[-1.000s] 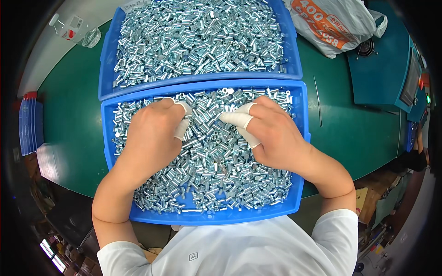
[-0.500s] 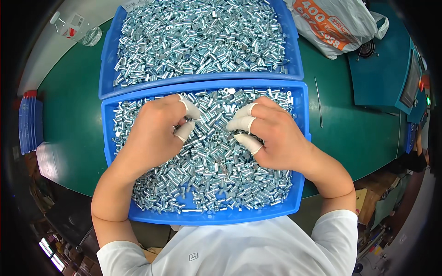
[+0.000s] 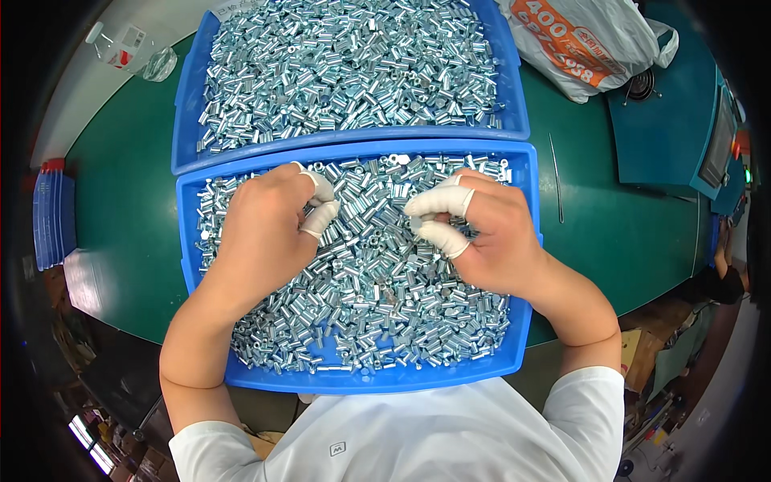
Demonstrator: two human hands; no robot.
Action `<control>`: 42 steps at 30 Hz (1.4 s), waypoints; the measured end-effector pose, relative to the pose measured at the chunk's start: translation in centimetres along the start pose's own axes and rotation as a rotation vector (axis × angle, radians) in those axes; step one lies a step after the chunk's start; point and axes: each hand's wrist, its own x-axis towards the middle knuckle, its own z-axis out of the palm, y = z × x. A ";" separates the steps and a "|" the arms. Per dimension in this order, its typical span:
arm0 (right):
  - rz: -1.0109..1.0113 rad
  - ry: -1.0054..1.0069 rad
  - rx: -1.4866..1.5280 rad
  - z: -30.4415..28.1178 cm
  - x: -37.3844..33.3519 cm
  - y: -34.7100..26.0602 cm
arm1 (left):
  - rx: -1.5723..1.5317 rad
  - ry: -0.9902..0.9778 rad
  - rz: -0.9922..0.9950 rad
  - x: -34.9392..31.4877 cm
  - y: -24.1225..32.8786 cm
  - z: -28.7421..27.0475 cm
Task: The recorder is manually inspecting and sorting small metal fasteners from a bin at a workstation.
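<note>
A blue tray [image 3: 377, 379] in front of me holds a great many small shiny metal sleeves [image 3: 377, 297], some with a flanged end. Over its left half, my left hand [image 3: 269, 217] is closed, thumb and fingertips drawn together; what is in the pinch, if anything, is hidden. My right hand [image 3: 494, 229], over the right half, pinches one metal sleeve [image 3: 415, 223] between thumb and fingers, its round end showing. White finger cots [image 3: 442, 201] cover fingertips and thumbs of both hands.
Behind the near tray stands a second blue tray [image 3: 353, 135], heaped with similar sleeves. A thin metal rod [image 3: 556, 181] lies on the green table [image 3: 594, 241] at right. A plastic bag [image 3: 586, 48], a teal machine [image 3: 662, 128], a clear bottle [image 3: 132, 52] and stacked blue trays [image 3: 54, 213] surround them.
My right hand has lifted slightly from the sleeves, and a sleeve's end now shows in its pinch. My left hand has shifted a little left, its fingertips closer together.
</note>
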 end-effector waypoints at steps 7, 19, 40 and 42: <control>0.072 0.064 0.036 0.1 0.0 0.0 | 0.042 -0.021 -0.047 0.3 0.5 0.0; 0.196 0.077 0.125 0.2 -0.3 -0.3 | 0.032 -0.179 -0.012 -0.1 0.2 -1.0; -0.177 -0.188 -0.438 -0.2 1.7 -1.0 | 0.003 -0.136 0.206 -0.6 0.0 -0.5; -0.229 -0.246 -0.473 -0.3 2.5 -0.6 | -0.004 -0.115 0.214 -0.6 -0.2 -0.4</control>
